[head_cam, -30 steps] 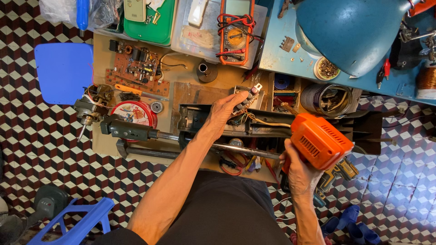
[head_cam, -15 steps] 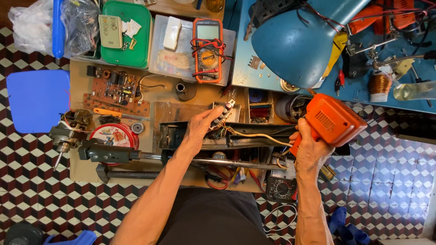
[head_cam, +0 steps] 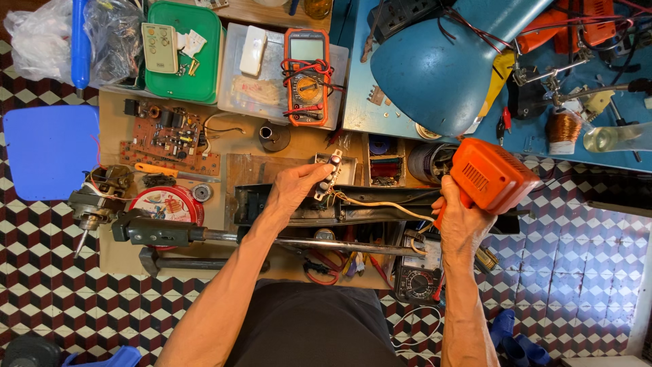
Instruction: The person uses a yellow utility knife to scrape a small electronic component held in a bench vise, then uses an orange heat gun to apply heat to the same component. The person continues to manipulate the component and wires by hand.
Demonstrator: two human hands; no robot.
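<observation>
My left hand (head_cam: pixel 293 191) grips a small grey switch block (head_cam: pixel 329 172) with a row of buttons, held upright over a long black housing (head_cam: pixel 380 204). Pale wires (head_cam: pixel 384 203) run from the block to the right. My right hand (head_cam: pixel 459 221) holds an orange soldering gun (head_cam: pixel 490 175) by its grip, just right of the housing and apart from the switch block. A metal rod (head_cam: pixel 339 244) lies along the bench under both forearms.
A brown circuit board (head_cam: pixel 166 139) and a small motor (head_cam: pixel 95 200) lie at the left. An orange multimeter (head_cam: pixel 307 75) rests on a clear box. A blue desk lamp (head_cam: pixel 441 61), a copper wire spool (head_cam: pixel 562 129) and a black analog meter (head_cam: pixel 420 282) are nearby.
My right hand has lifted the orange soldering gun up and to the right, away from my body. My left hand stays on the switch block over the housing.
</observation>
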